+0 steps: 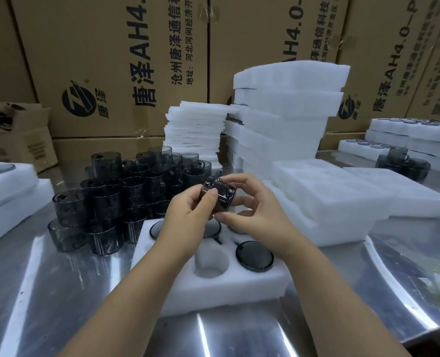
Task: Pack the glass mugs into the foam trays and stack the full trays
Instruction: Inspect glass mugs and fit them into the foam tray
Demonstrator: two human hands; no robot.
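Both hands hold one smoky glass mug [220,194] tilted in the air above a white foam tray [213,287]. My left hand [188,215] grips its near side with the thumb on the glass. My right hand [255,204] pinches it from the right with curled fingers. In the tray, a mug [254,255] sits in the right front pocket and others lie partly hidden behind my hands. The middle front pocket [209,264] is empty. A heap of loose dark glass mugs [126,194] stands to the left of the tray.
Empty foam trays [342,199] lie to the right, with a tall pile of foam trays [286,117] and foam sheets [195,130] behind. Full trays [417,135] are stacked at far right, more foam [4,202] at left. Cardboard boxes [110,60] wall the back of the steel table [59,292].
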